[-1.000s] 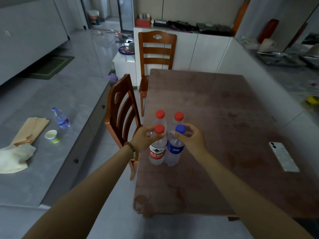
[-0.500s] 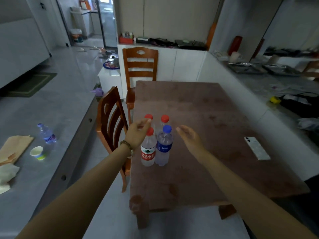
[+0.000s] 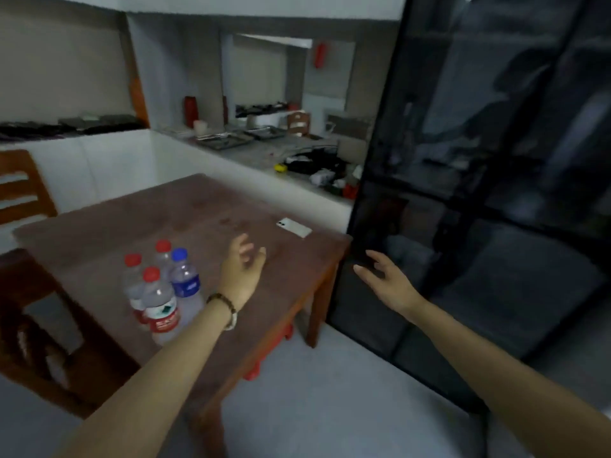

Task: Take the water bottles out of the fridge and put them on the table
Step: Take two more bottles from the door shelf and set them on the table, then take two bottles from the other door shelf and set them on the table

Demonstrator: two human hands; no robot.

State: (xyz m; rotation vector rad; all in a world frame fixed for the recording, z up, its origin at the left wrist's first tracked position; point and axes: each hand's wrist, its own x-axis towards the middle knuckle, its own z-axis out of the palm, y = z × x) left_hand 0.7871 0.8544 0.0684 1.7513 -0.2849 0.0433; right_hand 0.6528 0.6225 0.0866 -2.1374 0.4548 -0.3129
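Note:
Several clear water bottles stand upright in a tight cluster on the brown table [image 3: 205, 206]: red-capped ones, the nearest [image 3: 160, 305] with a red label, and a blue-capped one [image 3: 185, 279] with a blue label. My left hand [image 3: 243, 271] hovers over the table to the right of the bottles, fingers relaxed, holding nothing. My right hand [image 3: 385, 279] is stretched out with loose fingers in front of the dark glossy fridge door [image 3: 479, 193], which is closed. Neither hand touches a bottle.
A white phone [image 3: 294, 227] lies near the table's right edge. A wooden chair [image 3: 23, 190] stands at the far left. A white counter [image 3: 284, 166] behind the table carries trays and clutter. Pale floor lies between the table and the fridge.
Both hands let go of the two front bottles and moved away to the right. The view swung right, bringing the dark fridge into sight; the bottles stay clustered on the table.

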